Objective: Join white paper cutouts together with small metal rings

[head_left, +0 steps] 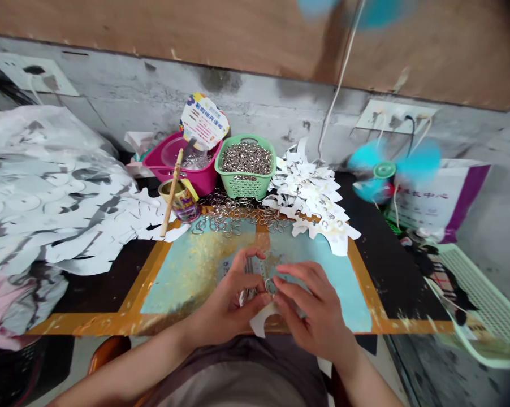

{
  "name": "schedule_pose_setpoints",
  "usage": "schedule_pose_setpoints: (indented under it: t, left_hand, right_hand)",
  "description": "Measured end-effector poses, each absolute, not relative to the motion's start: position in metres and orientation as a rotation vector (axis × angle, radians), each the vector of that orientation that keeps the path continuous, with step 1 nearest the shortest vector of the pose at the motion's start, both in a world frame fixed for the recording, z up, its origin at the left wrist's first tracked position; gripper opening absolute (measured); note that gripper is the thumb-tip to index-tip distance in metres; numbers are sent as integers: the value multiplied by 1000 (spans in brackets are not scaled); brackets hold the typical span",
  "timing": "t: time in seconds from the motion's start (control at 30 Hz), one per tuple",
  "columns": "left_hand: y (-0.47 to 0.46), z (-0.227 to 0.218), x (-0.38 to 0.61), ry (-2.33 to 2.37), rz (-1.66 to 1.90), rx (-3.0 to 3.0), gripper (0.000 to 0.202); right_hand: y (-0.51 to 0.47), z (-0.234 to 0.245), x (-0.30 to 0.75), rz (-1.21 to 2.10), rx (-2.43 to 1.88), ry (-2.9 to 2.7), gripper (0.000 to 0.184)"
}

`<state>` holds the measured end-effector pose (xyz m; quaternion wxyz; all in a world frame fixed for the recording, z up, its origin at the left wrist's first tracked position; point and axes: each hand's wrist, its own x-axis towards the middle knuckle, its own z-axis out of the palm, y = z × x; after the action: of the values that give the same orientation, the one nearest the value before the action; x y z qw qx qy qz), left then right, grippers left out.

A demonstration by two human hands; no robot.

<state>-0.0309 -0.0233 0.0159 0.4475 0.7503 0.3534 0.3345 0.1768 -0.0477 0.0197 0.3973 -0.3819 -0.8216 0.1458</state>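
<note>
pinching a white cut piece between thumb and fingers, the left hand is near the front edge of the table. the right hand grasps with its fingertips a metal ring, just beside the left thumb. bare turquoise sheet gives open room on both sides, until the tape borders. the piece's visible end points down to the body; its long axis is mostly hidden.

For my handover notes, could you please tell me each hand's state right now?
Left hand: closed, holding a white cutout.
Right hand: fingertips at a metal ring; whether they grip it cannot be told.
</note>
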Motion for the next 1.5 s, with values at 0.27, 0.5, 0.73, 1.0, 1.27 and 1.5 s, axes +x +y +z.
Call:
schedule_pose_setpoints:
  t: [0.27, 0.5, 0.73, 1.0, 1.27, 1.5]
  left_hand:
    - [-24, 7, -31, 834, 968, 1769, 31]
    - [-25, 16, -32, 834, 810, 1825, 31]
    - [-29, 11, -30, 844, 766, 1844, 25]
    - [-33, 15, -29, 880, 735, 1883, 25]
    - [-25, 12, -38, 873, 706, 2040, 19]
    - [-23, 18, -35, 897, 684, 2055, 20]
  right_hand:
    - [-58, 8, 188, 538, -841, -1773, 20]
    - [-44, 15, 187, 1196, -1036, -1485, 28]
    - [-40, 25, 177, 1399, -1008, -1393, 47]
    - [-48, 24, 171, 1417, -963, -1186, 49]
    - [-26, 17, 204, 1415, -888, -1301, 45]
    - [-38, 34, 188, 974, -1007, -1896, 11]
